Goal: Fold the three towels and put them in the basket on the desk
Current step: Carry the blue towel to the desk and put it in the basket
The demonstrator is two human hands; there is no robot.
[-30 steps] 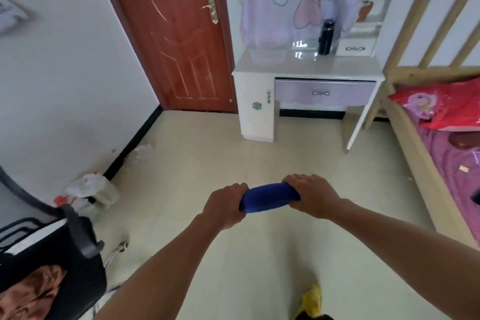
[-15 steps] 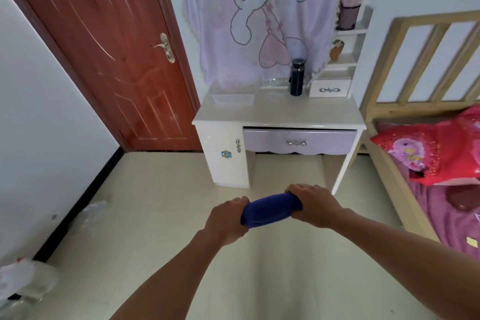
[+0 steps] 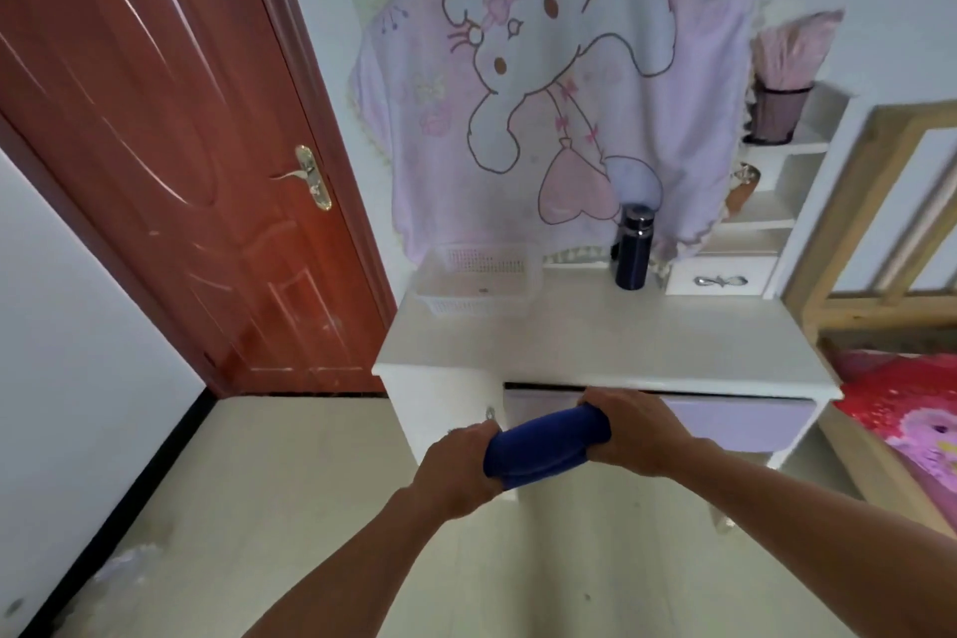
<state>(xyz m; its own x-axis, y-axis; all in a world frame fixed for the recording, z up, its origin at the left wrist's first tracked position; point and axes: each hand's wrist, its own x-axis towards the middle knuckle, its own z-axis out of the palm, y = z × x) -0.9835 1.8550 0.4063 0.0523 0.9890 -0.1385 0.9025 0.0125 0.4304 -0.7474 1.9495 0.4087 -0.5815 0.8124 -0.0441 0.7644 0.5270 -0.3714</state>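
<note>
While basket [image 3: 479, 282] sits on desk [image 3: 595, 342], folded blue towel [image 3: 546, 446] gripped between left hand [image 3: 455, 469], right hand [image 3: 639, 430].

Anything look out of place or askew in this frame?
Nothing serious. The blue towel is held folded by the left hand and right hand; the white basket sits upright on the desk, apparently empty.

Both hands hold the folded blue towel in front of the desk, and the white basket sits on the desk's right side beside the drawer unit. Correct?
Not quite. The head view shows the basket on the desk's left side; the left hand and right hand do hold the blue towel.
</note>
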